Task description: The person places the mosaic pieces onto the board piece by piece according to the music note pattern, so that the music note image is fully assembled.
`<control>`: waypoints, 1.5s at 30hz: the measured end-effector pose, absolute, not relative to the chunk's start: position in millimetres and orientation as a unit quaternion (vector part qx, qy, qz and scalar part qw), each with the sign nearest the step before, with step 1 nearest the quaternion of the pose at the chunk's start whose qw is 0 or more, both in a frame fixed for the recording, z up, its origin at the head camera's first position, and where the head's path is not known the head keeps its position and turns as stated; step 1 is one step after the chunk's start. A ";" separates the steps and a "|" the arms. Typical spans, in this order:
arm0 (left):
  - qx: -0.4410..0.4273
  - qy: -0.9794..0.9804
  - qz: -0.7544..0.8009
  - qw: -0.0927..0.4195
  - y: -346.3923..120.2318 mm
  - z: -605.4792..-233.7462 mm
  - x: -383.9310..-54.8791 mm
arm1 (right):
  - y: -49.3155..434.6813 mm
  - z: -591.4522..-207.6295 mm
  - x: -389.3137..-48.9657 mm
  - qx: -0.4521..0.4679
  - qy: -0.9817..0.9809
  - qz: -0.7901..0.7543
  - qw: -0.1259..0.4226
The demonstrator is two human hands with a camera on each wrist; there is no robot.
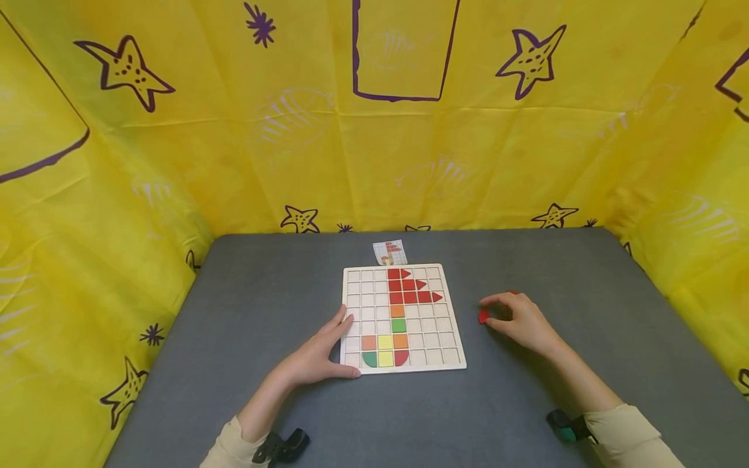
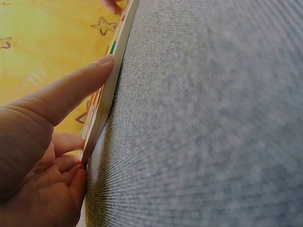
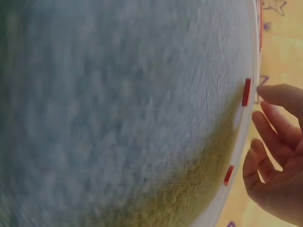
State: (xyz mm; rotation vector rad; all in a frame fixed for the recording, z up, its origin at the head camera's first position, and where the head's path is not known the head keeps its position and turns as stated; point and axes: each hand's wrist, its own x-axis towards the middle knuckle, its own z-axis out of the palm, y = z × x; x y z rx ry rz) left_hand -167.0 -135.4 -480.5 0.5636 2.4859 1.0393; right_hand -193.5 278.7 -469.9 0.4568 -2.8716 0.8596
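My left hand point(image 1: 318, 354) holds the near left corner of a pale wooden grid board point(image 1: 433, 325), thumb against the front edge and fingers along the left side. Red squares and triangles point(image 1: 409, 297) form three stepped rows near the board's far side. Below them come an orange square point(image 1: 397, 311), a green square point(image 1: 398, 325) and a colored group with yellow squares point(image 1: 385, 342). Right of the board, my right hand point(image 1: 523, 325) has thumb and index finger spread around a small red piece point(image 1: 483, 316) on the table. Another red piece point(image 3: 228, 175) lies below its fingers in the right wrist view.
A small printed card point(image 1: 390, 252) with a similar colored pattern lies just beyond the board. The dark grey table point(image 1: 281, 279) runs back to a yellow cloth point(image 1: 374, 162) with starfish drawings, which also hangs at both sides.
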 end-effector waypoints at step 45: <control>0.199 0.885 0.373 0.195 -134.5 -477.1 -166.2 | 327.6 -468.1 -210.6 0.066 -0.960 0.260 0.085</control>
